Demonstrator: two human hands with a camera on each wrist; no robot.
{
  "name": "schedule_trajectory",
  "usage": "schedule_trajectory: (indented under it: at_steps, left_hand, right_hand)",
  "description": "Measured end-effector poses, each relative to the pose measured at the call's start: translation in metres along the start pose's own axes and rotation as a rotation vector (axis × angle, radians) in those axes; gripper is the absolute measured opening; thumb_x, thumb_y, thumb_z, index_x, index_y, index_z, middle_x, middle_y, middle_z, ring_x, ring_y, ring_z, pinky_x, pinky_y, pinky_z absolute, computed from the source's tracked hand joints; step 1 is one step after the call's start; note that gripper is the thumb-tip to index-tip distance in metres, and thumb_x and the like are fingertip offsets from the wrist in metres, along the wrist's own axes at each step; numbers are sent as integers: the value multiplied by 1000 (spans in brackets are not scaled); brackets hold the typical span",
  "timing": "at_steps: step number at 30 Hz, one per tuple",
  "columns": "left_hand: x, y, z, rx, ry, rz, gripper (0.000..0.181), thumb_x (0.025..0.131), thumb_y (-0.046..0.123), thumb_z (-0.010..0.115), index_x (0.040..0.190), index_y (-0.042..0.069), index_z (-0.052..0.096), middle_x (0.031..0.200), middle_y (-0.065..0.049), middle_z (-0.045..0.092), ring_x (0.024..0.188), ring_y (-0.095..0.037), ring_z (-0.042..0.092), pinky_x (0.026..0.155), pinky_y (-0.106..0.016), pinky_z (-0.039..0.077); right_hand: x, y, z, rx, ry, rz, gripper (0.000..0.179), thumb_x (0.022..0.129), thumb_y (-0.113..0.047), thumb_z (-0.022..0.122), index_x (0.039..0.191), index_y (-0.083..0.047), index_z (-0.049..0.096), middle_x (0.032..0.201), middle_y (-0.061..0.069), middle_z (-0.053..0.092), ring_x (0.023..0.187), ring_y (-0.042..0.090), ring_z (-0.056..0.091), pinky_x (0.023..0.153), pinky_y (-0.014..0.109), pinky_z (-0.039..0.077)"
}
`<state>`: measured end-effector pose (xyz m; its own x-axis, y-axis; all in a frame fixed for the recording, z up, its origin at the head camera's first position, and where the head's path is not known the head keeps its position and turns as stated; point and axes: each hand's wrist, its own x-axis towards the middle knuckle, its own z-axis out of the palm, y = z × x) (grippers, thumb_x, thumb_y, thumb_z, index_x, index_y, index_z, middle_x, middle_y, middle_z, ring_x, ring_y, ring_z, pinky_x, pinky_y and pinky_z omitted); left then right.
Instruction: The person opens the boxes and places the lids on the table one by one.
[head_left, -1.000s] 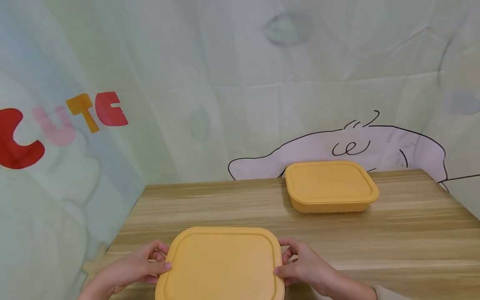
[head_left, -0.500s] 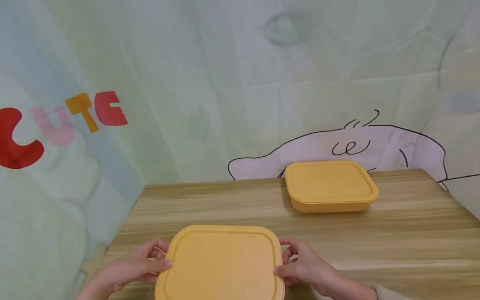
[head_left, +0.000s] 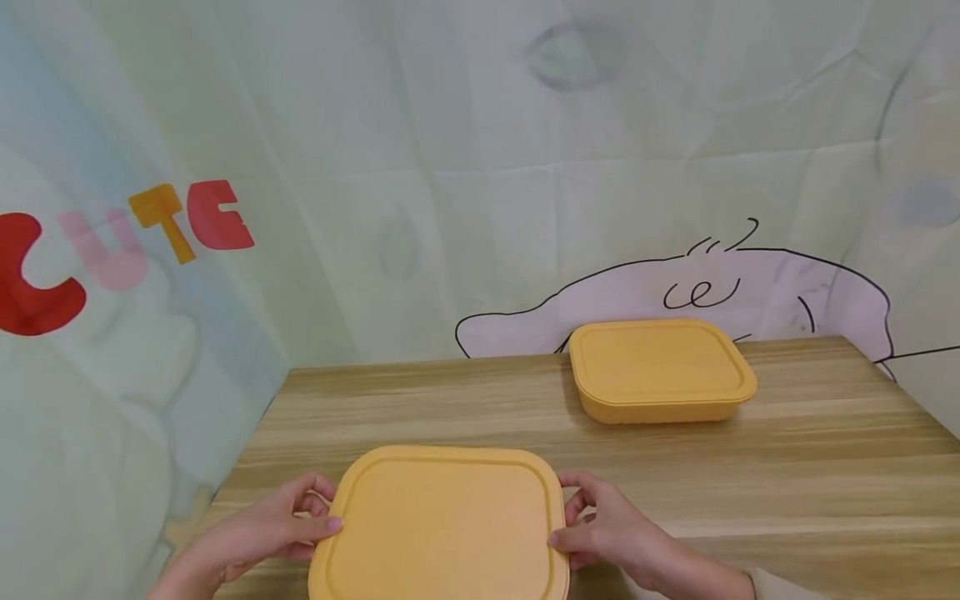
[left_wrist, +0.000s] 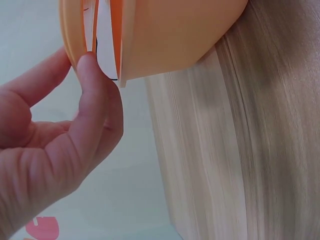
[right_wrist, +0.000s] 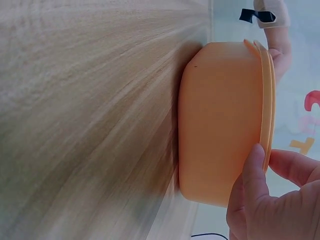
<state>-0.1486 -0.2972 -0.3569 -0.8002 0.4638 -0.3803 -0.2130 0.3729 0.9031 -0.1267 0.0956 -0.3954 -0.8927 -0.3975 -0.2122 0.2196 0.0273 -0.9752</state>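
A yellow-orange lid sits over a deep rectangular box of the same colour at the table's front. My left hand pinches the lid's left edge between thumb and fingers. In the left wrist view, a gap shows between the raised lid and the box rim. On the opposite side, my right hand pinches the lid's right edge, where the lid lies close to the rim. The right wrist view shows the box standing on the table, its lid parted from the rim at the far end. Its inside is hidden from above.
A second yellow-orange lidded box stands at the back of the wooden table, right of centre. A printed curtain hangs behind the table and along its left side.
The lid's far left edge has risen a little, and my left hand has moved slightly up with it. My right hand and the back box have hardly shifted.
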Motion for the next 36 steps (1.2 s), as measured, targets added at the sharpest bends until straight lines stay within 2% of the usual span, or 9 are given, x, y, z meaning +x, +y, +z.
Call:
schedule_trajectory:
  at_steps: [15,36]
  left_hand:
    - [-3,5,0,29,15,-10,39,91,17,60,114,-6,39,89,-8,46,80,-20,56,71,-34,52]
    - [1,2,-1,-12,-3,-3,39,92,18,60,113,-7,37,90,-9,46,80,-19,57,70,-34,53]
  right_hand:
    - [-1,-2,2,-16,12,-18,72,72,7,70,133,12,32,84,9,43,66,18,57,57,33,55]
    - [0,-4,1,-14,26,-28,72,73,6,71,133,12,32,84,9,44,68,17,56,57,31,54]
